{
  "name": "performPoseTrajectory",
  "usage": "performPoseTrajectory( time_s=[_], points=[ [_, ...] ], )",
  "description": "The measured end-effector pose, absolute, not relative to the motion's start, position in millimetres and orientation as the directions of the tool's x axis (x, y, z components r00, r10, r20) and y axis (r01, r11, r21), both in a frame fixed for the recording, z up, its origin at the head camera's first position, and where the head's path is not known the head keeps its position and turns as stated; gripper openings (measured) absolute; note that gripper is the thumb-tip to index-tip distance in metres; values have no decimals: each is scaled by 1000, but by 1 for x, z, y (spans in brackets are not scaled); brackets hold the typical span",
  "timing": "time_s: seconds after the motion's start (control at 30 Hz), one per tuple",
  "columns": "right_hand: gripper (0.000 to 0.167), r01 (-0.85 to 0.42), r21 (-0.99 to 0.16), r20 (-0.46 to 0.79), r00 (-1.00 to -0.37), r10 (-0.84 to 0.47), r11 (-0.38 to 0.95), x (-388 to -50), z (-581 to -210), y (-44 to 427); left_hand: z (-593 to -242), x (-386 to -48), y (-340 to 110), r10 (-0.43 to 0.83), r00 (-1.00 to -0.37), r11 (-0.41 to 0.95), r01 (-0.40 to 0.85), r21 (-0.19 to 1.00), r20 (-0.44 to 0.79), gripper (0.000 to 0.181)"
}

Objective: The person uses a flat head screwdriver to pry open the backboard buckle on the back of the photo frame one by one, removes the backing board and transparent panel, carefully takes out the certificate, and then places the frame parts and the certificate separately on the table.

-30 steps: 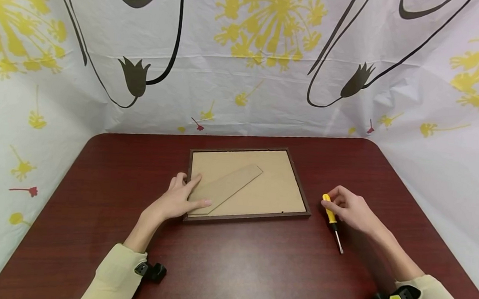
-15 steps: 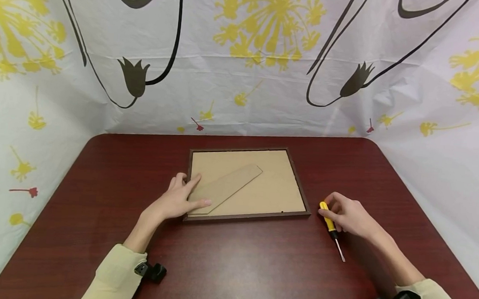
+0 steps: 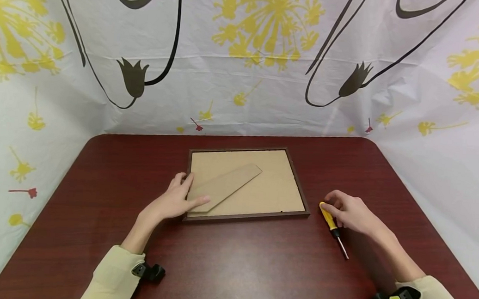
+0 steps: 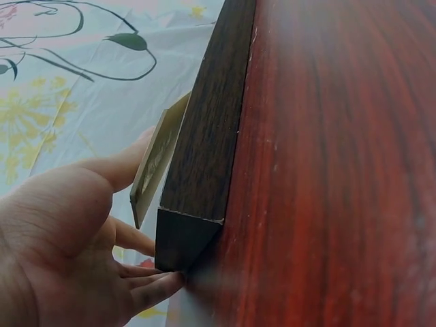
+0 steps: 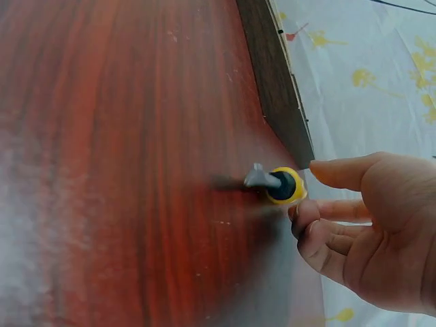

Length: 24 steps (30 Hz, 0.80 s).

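Observation:
A brown picture frame (image 3: 298,186) lies back side up, with a tan backing board (image 3: 270,184) and a cardboard easel stand (image 3: 230,184) slanting across it. My left hand (image 3: 172,201) rests on the frame's left end. Its thumb lies on the stand, and in the left wrist view other fingers touch the frame's corner. To the right of the frame, my right hand (image 3: 351,213) pinches a yellow-handled screwdriver (image 3: 328,219) near the handle's end. The shaft points toward me. Whether the screwdriver touches the table is hard to tell.
The dark red wooden table (image 3: 231,264) has rounded far corners. White curtain-like sheeting (image 3: 250,108) printed with flowers surrounds its back and sides. Each wrist carries a black strapped camera, the left camera (image 3: 149,272) and the right camera (image 3: 396,298).
My right hand has shifted slightly left, and the screwdriver has turned so its handle end sits further left and its tip further right. My left index finger has drawn back toward the frame's edge.

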State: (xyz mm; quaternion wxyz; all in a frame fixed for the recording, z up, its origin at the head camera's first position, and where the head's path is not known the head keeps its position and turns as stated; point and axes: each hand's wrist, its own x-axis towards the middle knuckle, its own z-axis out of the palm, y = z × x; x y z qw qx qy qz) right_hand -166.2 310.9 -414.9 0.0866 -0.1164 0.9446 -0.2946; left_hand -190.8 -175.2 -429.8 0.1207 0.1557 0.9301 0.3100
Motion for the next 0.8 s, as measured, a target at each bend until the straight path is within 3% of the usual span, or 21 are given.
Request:
performPoseTrajectory(
  time_s=[0.4, 0.8],
  points=[
    [26, -281, -498, 51, -954, -296, 820, -189, -407, 302, -424, -192, -177, 347, -936, 733, 230, 640, -62, 90],
    [21, -363, -528, 150, -930, -336, 768, -217, -405, 267, -424, -199, -181, 319, -948, 714, 236, 659, -6, 78]
  ],
)
